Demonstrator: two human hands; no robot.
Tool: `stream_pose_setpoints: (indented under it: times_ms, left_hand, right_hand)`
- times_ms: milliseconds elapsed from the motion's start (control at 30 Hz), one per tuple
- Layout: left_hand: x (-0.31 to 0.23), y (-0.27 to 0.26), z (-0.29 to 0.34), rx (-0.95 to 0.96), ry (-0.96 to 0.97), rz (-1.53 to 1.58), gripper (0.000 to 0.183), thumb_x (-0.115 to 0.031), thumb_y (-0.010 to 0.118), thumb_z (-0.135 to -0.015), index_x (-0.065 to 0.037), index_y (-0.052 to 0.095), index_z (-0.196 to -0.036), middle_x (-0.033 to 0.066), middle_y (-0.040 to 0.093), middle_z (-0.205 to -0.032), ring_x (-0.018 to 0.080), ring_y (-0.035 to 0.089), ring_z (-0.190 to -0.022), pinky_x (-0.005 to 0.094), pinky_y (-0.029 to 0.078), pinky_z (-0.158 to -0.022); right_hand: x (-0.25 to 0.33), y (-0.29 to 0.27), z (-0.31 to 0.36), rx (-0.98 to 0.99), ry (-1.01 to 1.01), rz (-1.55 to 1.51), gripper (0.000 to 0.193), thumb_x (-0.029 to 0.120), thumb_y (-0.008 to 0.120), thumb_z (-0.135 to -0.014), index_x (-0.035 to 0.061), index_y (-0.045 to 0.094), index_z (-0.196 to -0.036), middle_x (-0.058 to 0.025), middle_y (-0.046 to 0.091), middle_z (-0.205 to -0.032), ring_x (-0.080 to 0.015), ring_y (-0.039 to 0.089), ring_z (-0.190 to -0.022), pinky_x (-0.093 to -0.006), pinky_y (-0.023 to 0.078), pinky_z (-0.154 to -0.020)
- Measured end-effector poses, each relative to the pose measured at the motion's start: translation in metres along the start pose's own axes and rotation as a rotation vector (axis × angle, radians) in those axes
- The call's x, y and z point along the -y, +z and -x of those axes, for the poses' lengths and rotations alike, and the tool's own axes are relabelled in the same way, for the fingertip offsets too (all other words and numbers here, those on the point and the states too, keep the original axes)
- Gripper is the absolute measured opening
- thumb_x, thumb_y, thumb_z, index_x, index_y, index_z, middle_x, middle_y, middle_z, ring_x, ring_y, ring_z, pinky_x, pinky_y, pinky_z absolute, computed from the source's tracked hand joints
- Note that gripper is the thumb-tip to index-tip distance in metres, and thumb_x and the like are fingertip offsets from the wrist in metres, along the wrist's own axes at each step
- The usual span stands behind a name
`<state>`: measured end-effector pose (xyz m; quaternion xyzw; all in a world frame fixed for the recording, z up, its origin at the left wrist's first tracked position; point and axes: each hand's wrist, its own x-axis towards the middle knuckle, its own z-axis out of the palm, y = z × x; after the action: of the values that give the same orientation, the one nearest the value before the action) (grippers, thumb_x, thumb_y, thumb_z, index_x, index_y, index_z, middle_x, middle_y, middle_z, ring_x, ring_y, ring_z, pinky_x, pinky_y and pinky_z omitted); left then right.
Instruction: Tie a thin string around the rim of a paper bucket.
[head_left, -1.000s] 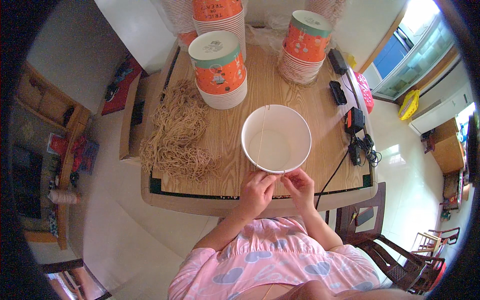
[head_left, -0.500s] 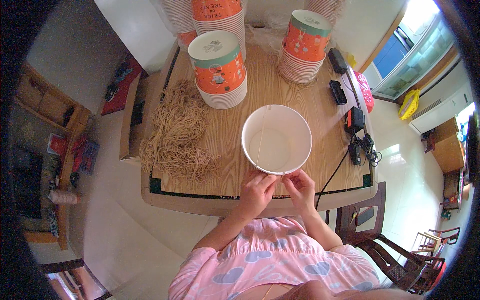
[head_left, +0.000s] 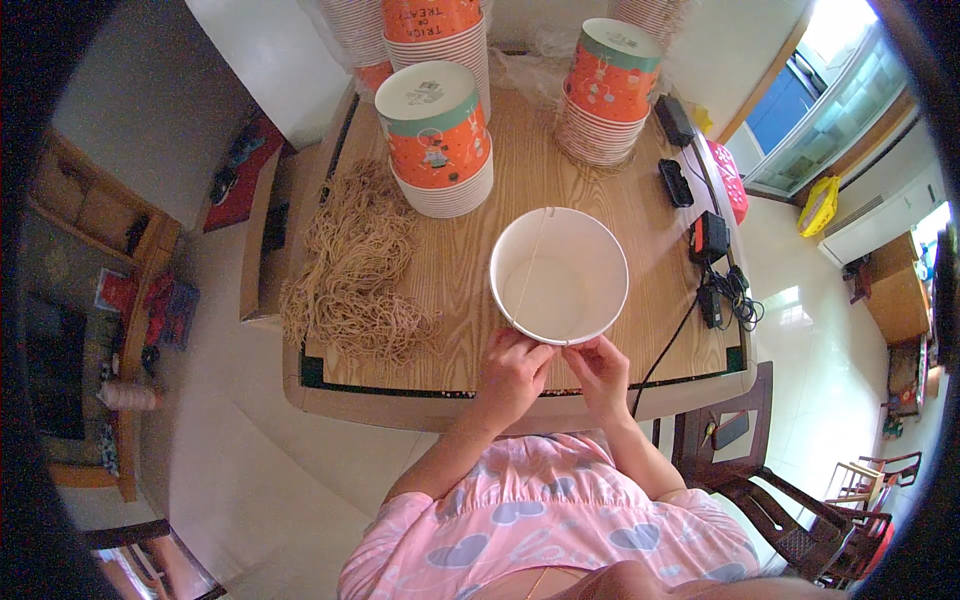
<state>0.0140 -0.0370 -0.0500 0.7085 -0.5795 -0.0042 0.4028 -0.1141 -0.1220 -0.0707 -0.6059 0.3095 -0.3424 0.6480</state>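
White bucket (head_left: 585,270): In the head view, it stands mouth up near the front edge of a wood-grain table (head_left: 462,290), a thin cord (head_left: 531,265) crossing its mouth from far rim to near rim.
Left hand (head_left: 512,378): Fingertips gather at the near rim; what they pinch is hidden.
Right hand (head_left: 602,378): Thumb and fingers meet just beside, also at the rim; their grip is too small to tell.
Twine heap (head_left: 355,265): Lies loose at left.
Orange-banded bucket stacks (head_left: 437,155): Rise beyond, upside down.
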Motion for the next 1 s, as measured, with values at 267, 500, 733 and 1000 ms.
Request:
stream_pose_setpoints:
  times_ms: [267, 500, 733, 1000]
  left_hand:
    - [-0.002, -0.001, -0.002, -0.031, 0.022, -0.023, 0.013, -0.012, 0.066, -0.074, -0.009, 0.067, -0.087, 0.0096, 0.062, -0.076, 0.0269, 0.059, -0.079, 0.0412, 0.044, -0.082]
    - [-0.002, -0.002, -0.002, -0.035, 0.034, -0.036, 0.01, -0.011, 0.066, -0.074, -0.007, 0.066, -0.084, 0.0097, 0.062, -0.076, 0.0267, 0.059, -0.077, 0.0406, 0.044, -0.082]
    - [-0.002, -0.002, 0.003, -0.068, -0.05, 0.094, 0.011, -0.01, 0.067, -0.073, -0.007, 0.066, -0.084, 0.0079, 0.063, -0.081, 0.0262, 0.059, -0.08, 0.0397, 0.044, -0.081]
    - [-0.01, -0.006, 0.005, -0.046, -0.037, 0.102, 0.012, -0.01, 0.068, -0.072, -0.006, 0.066, -0.084, 0.006, 0.062, -0.086, 0.0251, 0.058, -0.084, 0.0395, 0.043, -0.081]
  right_hand:
    - [-0.005, 0.001, -0.002, -0.004, -0.013, -0.044, 0.008, -0.005, 0.06, -0.084, -0.0013, 0.061, -0.091, -0.0006, 0.062, -0.085, -0.0063, 0.057, -0.079, -0.0195, 0.047, -0.072]
    - [-0.009, -0.001, 0.0, 0.006, -0.018, 0.0, 0.009, -0.003, 0.06, -0.084, -0.0011, 0.061, -0.092, -0.001, 0.062, -0.086, -0.0076, 0.058, -0.082, -0.0222, 0.047, -0.075]
    - [0.008, 0.001, 0.006, 0.011, 0.042, -0.002, 0.007, 0.001, 0.058, -0.087, -0.0023, 0.061, -0.092, -0.0018, 0.061, -0.083, -0.0074, 0.055, -0.072, -0.0196, 0.045, -0.066]
    - [0.015, 0.0, 0.006, 0.014, 0.019, 0.06, 0.012, 0.006, 0.056, -0.09, -0.0006, 0.063, -0.097, 0.0014, 0.061, -0.086, -0.0065, 0.054, -0.075, -0.0189, 0.044, -0.067]
